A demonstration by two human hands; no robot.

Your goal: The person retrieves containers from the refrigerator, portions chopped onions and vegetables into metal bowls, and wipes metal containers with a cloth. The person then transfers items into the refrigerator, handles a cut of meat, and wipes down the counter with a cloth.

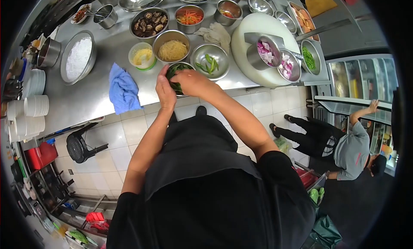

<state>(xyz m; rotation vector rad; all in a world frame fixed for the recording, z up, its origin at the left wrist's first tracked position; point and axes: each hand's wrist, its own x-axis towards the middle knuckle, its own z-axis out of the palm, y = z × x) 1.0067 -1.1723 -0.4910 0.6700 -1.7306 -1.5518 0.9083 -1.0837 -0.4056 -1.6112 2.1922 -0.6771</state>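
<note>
A metal bowl of dark green leafy pieces (179,68) is at the front edge of the steel counter. My left hand (165,92) is cupped against the bowl's left side, thumb near the rim. Over the bowl, my right hand (192,83) has its fingers curled down into the greens, the fingertips partly hidden. Just behind stands a bowl of pale yellow shreds (173,50). To the right is a shallow bowl with green pepper strips (209,64). A green-based tub of yellow bits (143,56) sits to the left.
A blue cloth (123,87) lies left on the counter (101,94). Beyond are mushrooms (149,24), a bowl of white contents (79,54) and a round white board (258,29) carrying containers of cut onion (267,53). Another person (344,148) holds a fridge door at right.
</note>
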